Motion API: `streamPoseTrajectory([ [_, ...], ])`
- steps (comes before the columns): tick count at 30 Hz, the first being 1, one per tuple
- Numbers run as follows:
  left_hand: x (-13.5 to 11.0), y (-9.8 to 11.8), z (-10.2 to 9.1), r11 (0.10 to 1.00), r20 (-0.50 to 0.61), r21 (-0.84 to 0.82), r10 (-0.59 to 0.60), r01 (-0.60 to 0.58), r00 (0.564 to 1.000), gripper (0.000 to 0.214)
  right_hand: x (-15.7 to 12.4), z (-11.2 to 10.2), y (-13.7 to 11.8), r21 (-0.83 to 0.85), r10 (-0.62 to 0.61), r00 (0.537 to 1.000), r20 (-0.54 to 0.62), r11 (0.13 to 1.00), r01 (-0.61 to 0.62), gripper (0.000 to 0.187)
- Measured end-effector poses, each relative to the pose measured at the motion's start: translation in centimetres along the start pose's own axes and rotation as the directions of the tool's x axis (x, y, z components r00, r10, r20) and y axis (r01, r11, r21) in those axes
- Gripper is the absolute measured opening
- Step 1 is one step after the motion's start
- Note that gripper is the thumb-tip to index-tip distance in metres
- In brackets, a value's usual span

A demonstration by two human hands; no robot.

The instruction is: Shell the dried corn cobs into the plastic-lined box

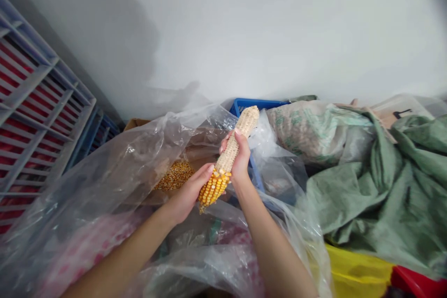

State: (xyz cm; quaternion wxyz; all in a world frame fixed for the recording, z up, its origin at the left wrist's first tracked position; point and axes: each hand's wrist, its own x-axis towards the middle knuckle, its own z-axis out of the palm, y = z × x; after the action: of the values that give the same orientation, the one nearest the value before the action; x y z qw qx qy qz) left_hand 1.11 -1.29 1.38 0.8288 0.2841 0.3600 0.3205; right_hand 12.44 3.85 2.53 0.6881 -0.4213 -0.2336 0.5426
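Note:
An ear of corn (227,152) is held tilted between both hands, its bare pale cob end pointing up and to the right. Yellow kernels still cover its lower end. My left hand (193,186) is closed around the kernel-covered part, with the thumb at the edge of the kernels. Higher up, my right hand (240,153) wraps the bare cob, thumb lying along it. Below and to the left, loose corn kernels (176,174) lie in a pile inside a large clear plastic bag (115,172), which spreads open beneath my hands.
Stacked plastic crates (45,102) with red contents stand at the left. A blue basket (260,102) sits behind the bag near the white wall (261,23). To the right are a filled woven sack (314,125), green cloth (377,186) and a yellow item (359,270).

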Motion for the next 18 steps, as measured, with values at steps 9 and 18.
streamPoseTrajectory([
  [9,-0.3,0.3,-0.3,0.999,-0.043,-0.021,-0.048,0.047,0.998,0.037,-0.1,0.1,0.9,-0.08,-0.009,0.998,-0.056,0.997,0.005,0.029],
  [18,-0.4,-0.2,-0.1,0.998,-0.043,0.015,-0.064,0.065,0.997,0.039,-0.1,0.2,0.6,-0.118,0.005,1.0,-0.012,0.993,-0.006,0.029],
])
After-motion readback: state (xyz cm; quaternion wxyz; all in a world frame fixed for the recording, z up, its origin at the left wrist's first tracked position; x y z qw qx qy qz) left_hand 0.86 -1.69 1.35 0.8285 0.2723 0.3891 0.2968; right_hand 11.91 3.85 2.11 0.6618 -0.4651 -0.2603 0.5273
